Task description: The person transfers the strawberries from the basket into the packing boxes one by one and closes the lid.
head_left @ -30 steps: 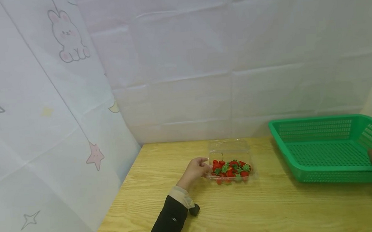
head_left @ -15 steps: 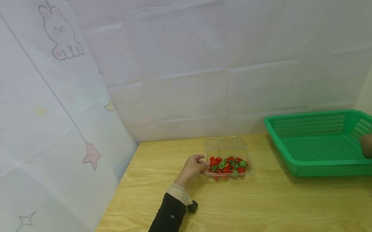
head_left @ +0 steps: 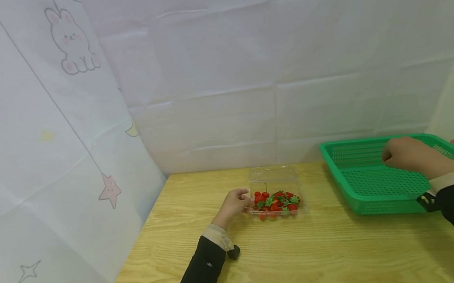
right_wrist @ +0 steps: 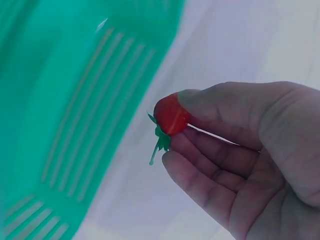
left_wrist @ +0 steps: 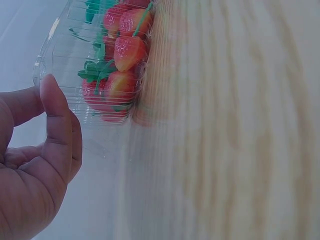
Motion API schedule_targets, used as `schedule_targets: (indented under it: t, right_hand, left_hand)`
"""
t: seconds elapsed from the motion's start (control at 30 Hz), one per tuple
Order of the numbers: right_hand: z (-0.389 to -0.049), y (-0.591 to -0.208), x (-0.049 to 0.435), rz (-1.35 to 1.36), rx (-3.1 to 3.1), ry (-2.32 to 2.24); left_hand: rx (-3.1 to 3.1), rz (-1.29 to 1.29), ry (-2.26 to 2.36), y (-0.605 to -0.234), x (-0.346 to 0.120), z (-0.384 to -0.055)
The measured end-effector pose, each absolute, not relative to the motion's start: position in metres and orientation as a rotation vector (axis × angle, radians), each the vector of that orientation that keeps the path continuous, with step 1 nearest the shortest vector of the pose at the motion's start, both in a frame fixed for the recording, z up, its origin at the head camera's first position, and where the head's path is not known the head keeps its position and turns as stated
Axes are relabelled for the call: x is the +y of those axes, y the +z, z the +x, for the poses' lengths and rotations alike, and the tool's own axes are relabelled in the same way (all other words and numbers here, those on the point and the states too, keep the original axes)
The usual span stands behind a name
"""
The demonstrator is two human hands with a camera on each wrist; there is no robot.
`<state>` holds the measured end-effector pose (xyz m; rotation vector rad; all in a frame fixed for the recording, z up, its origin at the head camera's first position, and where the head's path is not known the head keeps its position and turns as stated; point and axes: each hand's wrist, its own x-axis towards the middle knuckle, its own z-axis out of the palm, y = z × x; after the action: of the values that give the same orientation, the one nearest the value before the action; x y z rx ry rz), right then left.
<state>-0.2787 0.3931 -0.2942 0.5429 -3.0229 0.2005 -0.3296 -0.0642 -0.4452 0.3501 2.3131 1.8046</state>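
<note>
Between the thumb and fingers of my right hand (head_left: 406, 156) is a red strawberry (right_wrist: 171, 114) with green leaves and a short stem. In the head view this hand is over the green basket (head_left: 388, 206), and the strawberry is hidden there. My left hand (head_left: 233, 204) pinches the left rim of a clear plastic clamshell box (left_wrist: 59, 55), whose lid stands open at the back. Inside the box lie several red strawberries (left_wrist: 129, 52) with green leaves, plus some smaller round red fruit (head_left: 258, 194), one with a thin upright stem.
The slatted basket stands at the back right of the wooden table (head_left: 300, 255), to the right of the box. Behind the table hangs a pale cloth backdrop (head_left: 214, 80), which also runs along the left side.
My right hand has moved left and up, from the basket's right front to over its middle. My left hand keeps its place at the box. The head view has shifted slightly.
</note>
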Motion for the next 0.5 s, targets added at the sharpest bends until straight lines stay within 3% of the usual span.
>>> schedule_targets:
  t: [0.27, 0.5]
  right_hand:
    - [-0.275, -0.290, 0.313, 0.703, -2.889, 0.174]
    - [-0.277, -0.314, 0.249, 0.855, -2.819, 0.255]
  left_hand:
    - [2.319, 0.334, 1.786, -0.447, -0.064, -0.330]
    - [2.309, 0.340, 1.795, -0.448, -0.066, -0.332]
